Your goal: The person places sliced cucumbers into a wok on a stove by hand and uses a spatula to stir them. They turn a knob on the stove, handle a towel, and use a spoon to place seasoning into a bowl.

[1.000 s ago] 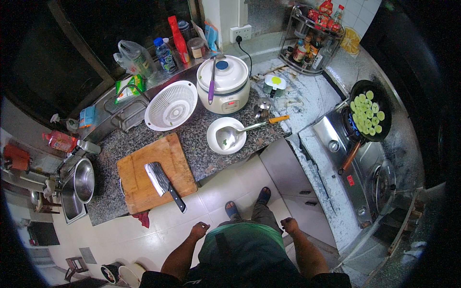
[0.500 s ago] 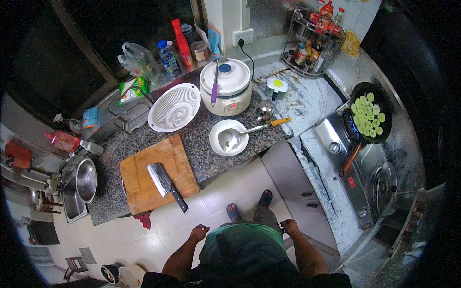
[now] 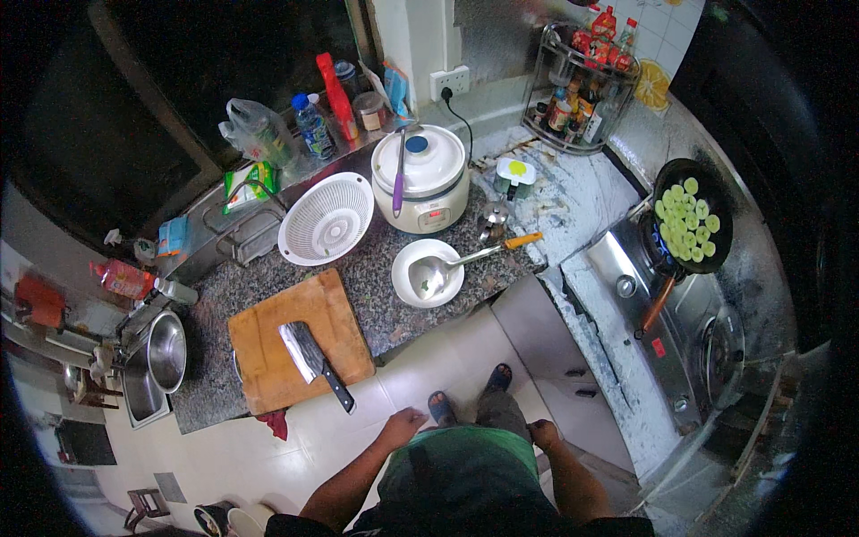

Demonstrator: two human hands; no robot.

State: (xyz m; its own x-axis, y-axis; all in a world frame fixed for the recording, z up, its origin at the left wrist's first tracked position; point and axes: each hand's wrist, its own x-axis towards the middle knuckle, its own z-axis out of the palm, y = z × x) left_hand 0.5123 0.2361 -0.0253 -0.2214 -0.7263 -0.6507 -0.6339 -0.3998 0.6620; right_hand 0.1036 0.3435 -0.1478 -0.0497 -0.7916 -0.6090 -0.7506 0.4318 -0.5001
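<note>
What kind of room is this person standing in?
It looks like a small home kitchen. A frying pan full of green vegetable slices sits on a gas stove, a cleaver lies on a wooden cutting board, and a white rice cooker stands on the granite counter.

My view drifts slightly: the cutting board (image 3: 300, 340) and cleaver (image 3: 309, 358) sit lower-right in frame; both hands stay put.

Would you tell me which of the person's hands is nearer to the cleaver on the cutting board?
Left. The left hand hangs just below and right of the cleaver, near its handle. The right hand is farther right, across the body.
</note>
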